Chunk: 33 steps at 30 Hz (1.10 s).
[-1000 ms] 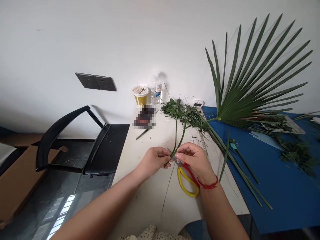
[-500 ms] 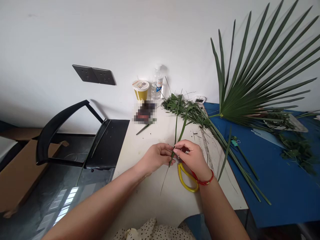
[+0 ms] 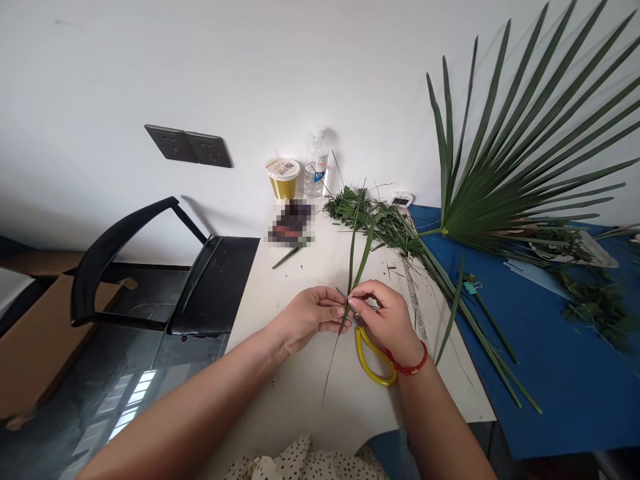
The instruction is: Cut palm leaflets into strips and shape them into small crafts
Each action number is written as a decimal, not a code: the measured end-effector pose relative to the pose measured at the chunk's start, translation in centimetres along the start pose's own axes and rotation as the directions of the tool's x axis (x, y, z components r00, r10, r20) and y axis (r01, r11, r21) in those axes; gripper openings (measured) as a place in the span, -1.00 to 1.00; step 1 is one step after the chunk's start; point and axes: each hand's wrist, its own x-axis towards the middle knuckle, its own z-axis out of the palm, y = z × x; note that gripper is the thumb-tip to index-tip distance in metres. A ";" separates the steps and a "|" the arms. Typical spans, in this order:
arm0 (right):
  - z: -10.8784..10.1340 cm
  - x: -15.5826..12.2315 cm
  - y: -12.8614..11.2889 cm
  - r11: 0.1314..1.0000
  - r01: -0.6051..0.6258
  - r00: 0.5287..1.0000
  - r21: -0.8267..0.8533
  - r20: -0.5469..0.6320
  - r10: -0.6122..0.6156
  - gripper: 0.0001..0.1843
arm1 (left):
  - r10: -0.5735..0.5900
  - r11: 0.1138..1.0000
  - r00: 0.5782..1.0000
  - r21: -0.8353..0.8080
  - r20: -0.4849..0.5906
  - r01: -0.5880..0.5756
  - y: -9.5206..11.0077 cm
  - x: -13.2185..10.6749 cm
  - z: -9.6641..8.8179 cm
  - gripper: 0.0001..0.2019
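Over the white table, both my hands meet on a narrow green palm leaf strip. My left hand pinches it from the left side between thumb and fingers. My right hand, with a red bracelet at the wrist, pinches the same strip a little higher. Two blades of the strip fan upward from the fingers, and a thin tail hangs down below them. Under my right hand lie yellow-handled scissors, their blades partly covered by my fingers.
Cut leaf scraps heap at the back beside a water bottle and a yellow tub. A large palm frond leans over the blue table at right. A black chair stands at left.
My hands stay at nearly the same spot, both pinching the leaf strip. My fingers have shifted slightly, and the scissors have not moved. The camera view has shifted a little.
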 end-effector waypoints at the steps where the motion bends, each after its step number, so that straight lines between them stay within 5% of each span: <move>1: -0.1 -0.1 -0.1 1.000 0.028 1.000 -0.006 -0.007 -0.028 -0.92 | -0.021 0.999 1.000 -0.025 0.021 0.021 0.0 0.0 -0.1 -0.65; 8: -0.1 -0.6 -0.3 0.982 0.167 0.985 0.086 -0.062 -0.162 -0.84 | -0.162 0.978 0.977 -0.111 0.137 0.178 0.5 -0.5 0.0 -0.72; 15: 0.5 -0.8 -0.1 0.965 0.245 0.961 0.095 -0.154 -0.229 -0.79 | -0.164 0.972 0.971 -0.142 0.173 0.189 0.6 -1.0 0.4 -0.75; 27: 1.2 -1.1 -0.2 0.977 0.187 0.960 0.098 -0.230 -0.161 -0.76 | -0.087 0.991 0.989 -0.090 0.118 0.098 0.6 -0.8 0.3 -0.71; 33: 1.2 -0.9 -0.2 0.971 0.082 0.974 0.223 -0.227 -0.030 -0.78 | -0.024 0.998 0.992 -0.060 0.127 0.032 0.6 -0.9 0.2 -0.71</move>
